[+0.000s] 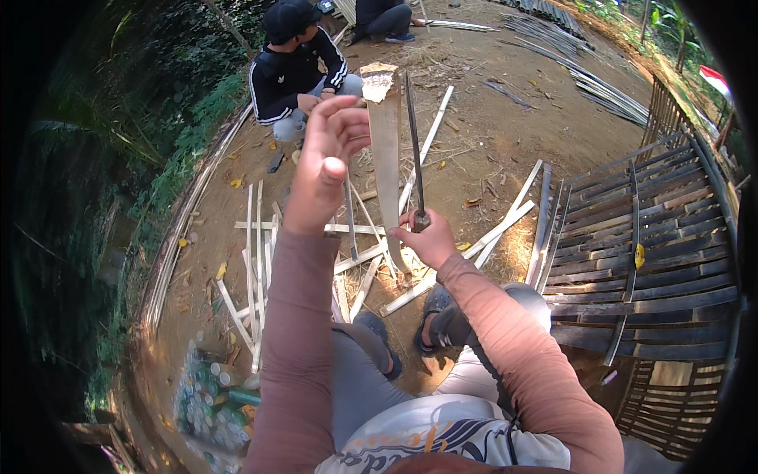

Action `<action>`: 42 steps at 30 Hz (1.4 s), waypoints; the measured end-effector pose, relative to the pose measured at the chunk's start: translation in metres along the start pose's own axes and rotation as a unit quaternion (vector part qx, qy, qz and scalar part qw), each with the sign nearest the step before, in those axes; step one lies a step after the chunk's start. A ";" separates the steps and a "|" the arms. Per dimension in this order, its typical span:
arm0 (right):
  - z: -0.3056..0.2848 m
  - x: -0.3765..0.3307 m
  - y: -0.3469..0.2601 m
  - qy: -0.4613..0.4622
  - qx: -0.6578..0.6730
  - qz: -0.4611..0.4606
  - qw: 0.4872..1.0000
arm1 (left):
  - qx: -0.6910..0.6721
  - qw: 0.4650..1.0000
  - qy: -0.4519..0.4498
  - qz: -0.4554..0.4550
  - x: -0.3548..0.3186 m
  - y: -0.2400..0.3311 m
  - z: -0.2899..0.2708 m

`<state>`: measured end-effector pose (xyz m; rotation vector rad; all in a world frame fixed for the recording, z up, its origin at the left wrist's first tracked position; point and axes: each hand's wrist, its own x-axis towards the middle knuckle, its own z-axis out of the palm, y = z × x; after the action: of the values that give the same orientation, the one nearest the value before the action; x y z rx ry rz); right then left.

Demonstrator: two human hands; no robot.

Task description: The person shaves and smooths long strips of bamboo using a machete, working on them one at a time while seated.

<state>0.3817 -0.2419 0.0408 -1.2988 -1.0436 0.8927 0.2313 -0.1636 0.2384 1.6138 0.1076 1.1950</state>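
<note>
A split bamboo piece (385, 150) stands upright in front of me, its top end pale and rough and its lower end curving near the ground. My left hand (333, 154) is raised beside its upper part, fingers apart and thumb toward me. The fingertips reach the bamboo's left edge; whether they touch it I cannot tell. In my right hand (430, 241) is the handle of a machete (414, 150), closed in the fingers. Its narrow dark blade points up, just right of the bamboo and seen nearly edge-on.
Pale bamboo strips (257, 268) lie crisscrossed around my feet. A slatted bamboo panel (639, 261) spans the right side. Plastic bottles (209, 395) are heaped at lower left. A person in a black jacket (292, 71) squats ahead; another sits farther back.
</note>
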 end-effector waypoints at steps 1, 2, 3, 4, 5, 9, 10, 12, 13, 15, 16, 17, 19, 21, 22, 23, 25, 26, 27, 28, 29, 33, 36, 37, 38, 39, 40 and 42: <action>-0.006 0.001 -0.003 0.018 -0.004 -0.003 1.000 | 0.025 0.999 -0.008 -0.029 -0.009 -0.009 -0.014; -0.009 0.002 -0.006 0.034 -0.006 -0.006 0.999 | 0.047 0.995 -0.025 -0.082 -0.024 -0.022 -0.027; -0.014 0.004 -0.011 0.037 0.008 0.027 0.999 | 0.068 0.988 -0.043 -0.133 -0.040 -0.037 -0.038; -0.020 0.007 -0.010 0.065 0.026 0.010 0.998 | 0.123 0.955 -0.091 -0.255 -0.055 -0.052 -0.044; -0.024 0.008 -0.005 0.088 0.043 -0.004 0.995 | 0.189 0.910 -0.148 -0.338 -0.071 -0.074 -0.048; -0.029 0.014 -0.021 0.137 0.156 -0.012 0.978 | 0.349 0.794 -0.250 -0.429 -0.140 -0.170 -0.061; -0.031 0.012 -0.027 0.150 0.186 -0.008 0.971 | 0.350 0.787 -0.248 -0.442 -0.150 -0.183 -0.058; -0.043 0.020 -0.025 0.165 0.135 -0.008 0.977 | 0.376 0.748 -0.261 -0.481 -0.165 -0.205 -0.054; -0.051 0.023 -0.020 0.175 0.133 -0.011 0.976 | 0.360 0.746 -0.280 -0.486 -0.170 -0.212 -0.050; -0.069 0.028 -0.022 0.203 0.136 0.013 0.970 | 0.433 0.694 -0.318 -0.479 -0.172 -0.211 -0.049; -0.077 0.024 -0.032 0.224 0.141 0.046 0.963 | 0.463 0.664 -0.341 -0.477 -0.173 -0.204 -0.046; -0.085 0.020 -0.043 0.242 0.147 0.056 0.958 | 0.496 0.642 -0.339 -0.477 -0.167 -0.194 -0.046; -0.119 0.029 -0.023 0.264 0.192 -0.025 0.945 | 0.530 0.619 -0.336 -0.472 -0.143 -0.172 -0.042; -0.142 0.033 -0.023 0.292 0.239 -0.025 0.926 | 0.483 0.639 -0.361 -0.477 -0.122 -0.135 -0.030; -0.150 0.032 -0.025 0.306 0.266 -0.015 0.914 | 0.430 0.656 -0.389 -0.483 -0.116 -0.108 -0.014; -0.158 0.030 -0.026 0.302 0.300 0.001 0.905 | 0.377 0.672 -0.413 -0.486 -0.115 -0.090 0.000; -0.175 0.035 -0.016 0.295 0.349 0.040 0.889 | 0.151 0.718 -0.481 -0.480 -0.134 -0.069 0.021; -0.177 0.033 -0.018 0.287 0.383 0.045 0.877 | 0.100 0.710 -0.514 -0.470 -0.141 -0.062 0.036; -0.175 0.031 -0.022 0.276 0.417 0.053 0.864 | 0.043 0.689 -0.533 -0.489 -0.153 -0.062 0.053; -0.174 0.029 -0.024 0.265 0.449 0.062 0.851 | 0.095 0.683 -0.559 -0.461 -0.164 -0.063 0.068; -0.178 0.031 -0.016 0.262 0.446 0.049 0.855 | 0.135 0.685 -0.549 -0.459 -0.172 -0.067 0.079; -0.176 0.039 -0.003 0.230 0.478 0.067 0.845 | 0.231 0.812 -0.350 -0.406 -0.190 -0.121 0.058; -0.159 0.031 -0.020 0.253 0.461 0.088 0.846 | 0.125 0.870 -0.089 -0.469 -0.146 -0.120 0.028; -0.160 0.032 -0.019 0.239 0.468 0.085 0.847 | 0.023 0.896 -0.043 -0.440 -0.132 -0.125 0.020; -0.158 0.034 -0.016 0.230 0.468 0.084 0.849 | 0.004 0.923 0.015 -0.383 -0.134 -0.119 0.014; -0.156 0.033 -0.014 0.224 0.467 0.083 0.851 | 0.019 0.936 0.023 -0.351 -0.130 -0.110 0.016; -0.155 0.033 -0.012 0.219 0.465 0.082 0.854 | 0.034 0.947 0.029 -0.318 -0.128 -0.105 0.016; -0.148 0.032 -0.010 0.228 0.462 0.097 0.852 | 0.011 0.957 0.099 -0.272 -0.124 -0.099 0.020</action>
<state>0.5314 -0.2582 0.0572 -0.7125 -0.0362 0.9841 0.2322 -0.2100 0.0853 1.3521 0.6534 0.9166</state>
